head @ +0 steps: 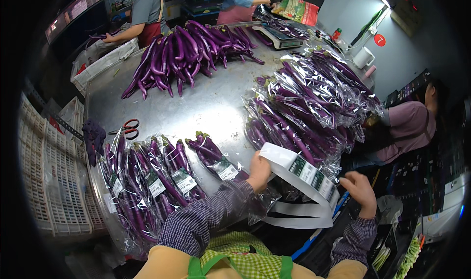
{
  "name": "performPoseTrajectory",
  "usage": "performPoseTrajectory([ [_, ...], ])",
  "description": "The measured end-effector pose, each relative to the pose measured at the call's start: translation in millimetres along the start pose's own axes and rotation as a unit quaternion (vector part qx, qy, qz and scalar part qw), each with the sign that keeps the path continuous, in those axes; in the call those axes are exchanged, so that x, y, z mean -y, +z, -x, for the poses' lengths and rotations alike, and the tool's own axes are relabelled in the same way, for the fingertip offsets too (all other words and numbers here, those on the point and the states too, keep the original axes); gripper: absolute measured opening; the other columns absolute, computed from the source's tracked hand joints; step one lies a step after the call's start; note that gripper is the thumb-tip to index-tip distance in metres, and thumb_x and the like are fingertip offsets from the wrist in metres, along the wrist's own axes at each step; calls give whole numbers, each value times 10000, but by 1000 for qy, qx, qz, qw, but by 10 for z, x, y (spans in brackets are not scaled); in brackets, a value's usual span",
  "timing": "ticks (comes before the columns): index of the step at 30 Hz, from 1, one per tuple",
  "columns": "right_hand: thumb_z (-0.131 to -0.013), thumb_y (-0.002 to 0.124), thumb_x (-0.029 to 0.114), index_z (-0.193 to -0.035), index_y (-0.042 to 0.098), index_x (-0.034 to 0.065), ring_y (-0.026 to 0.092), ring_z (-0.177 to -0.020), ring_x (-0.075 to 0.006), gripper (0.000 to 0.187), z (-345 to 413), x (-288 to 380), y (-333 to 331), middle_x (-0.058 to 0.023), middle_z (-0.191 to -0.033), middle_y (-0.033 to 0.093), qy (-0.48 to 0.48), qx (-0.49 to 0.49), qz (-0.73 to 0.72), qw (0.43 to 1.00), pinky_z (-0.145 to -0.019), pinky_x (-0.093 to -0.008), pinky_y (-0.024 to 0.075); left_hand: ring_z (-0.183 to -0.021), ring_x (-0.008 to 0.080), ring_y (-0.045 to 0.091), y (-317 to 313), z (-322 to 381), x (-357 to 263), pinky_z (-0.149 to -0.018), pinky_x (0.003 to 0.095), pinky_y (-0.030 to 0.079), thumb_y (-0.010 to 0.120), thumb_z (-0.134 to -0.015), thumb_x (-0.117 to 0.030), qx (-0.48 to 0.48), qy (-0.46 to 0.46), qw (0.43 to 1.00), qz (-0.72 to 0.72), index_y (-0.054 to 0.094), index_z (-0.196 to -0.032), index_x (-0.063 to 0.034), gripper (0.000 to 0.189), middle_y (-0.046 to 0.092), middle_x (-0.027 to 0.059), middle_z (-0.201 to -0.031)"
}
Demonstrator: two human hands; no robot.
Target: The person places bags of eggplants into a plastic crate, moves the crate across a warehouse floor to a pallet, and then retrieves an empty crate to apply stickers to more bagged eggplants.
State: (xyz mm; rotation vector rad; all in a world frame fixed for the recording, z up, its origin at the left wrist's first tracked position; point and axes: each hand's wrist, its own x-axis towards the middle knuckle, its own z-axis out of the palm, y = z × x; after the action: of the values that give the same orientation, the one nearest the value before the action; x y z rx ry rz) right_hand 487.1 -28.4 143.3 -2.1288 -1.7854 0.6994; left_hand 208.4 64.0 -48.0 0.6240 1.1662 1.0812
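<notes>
My left hand [259,171] grips a long strip of label backing [279,155], which bears green-and-white printed labels and loops down to the right. My right hand [358,190] is at the right end of the labels, thumb and forefinger close together; whether it pinches a label I cannot tell. Under and beside my left forearm lies a plastic-bagged pack of eggplants [211,152] with a label on it. More labelled bags of eggplants [158,176] lie side by side to the left. Beyond the strip, bagged eggplants [294,120] are heaped, with no labels visible on them.
Loose eggplants [184,50] are piled on the metal table [110,106] near a scale [281,39]. Red-handled scissors [131,129] and a dark cloth [94,135] lie at left. White plastic crates [55,168] stand beyond the left edge. Several people work around the table.
</notes>
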Motion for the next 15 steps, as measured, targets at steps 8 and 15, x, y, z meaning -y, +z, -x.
performPoseTrajectory([
  [8,-743,756,140,-1243,526,-40,580,-1035,-363,578,-1471,1179,288,-214,-1064,591,-296,-130,3,946,-930,-380,467,-678,275,623,-655,-710,364,-556,381,511,465,-926,-98,-112,-79,990,-28,600,-1079,20,236,621,182,-865],
  [15,-655,699,222,-1405,399,23,524,-1235,-366,832,-2534,1514,674,-212,-1297,562,-152,33,278,948,-1025,-436,416,-1147,391,551,-683,-316,-12,-956,440,451,522,-872,-183,-129,-1,869,-477,665,-1138,-35,337,593,227,-1149],
])
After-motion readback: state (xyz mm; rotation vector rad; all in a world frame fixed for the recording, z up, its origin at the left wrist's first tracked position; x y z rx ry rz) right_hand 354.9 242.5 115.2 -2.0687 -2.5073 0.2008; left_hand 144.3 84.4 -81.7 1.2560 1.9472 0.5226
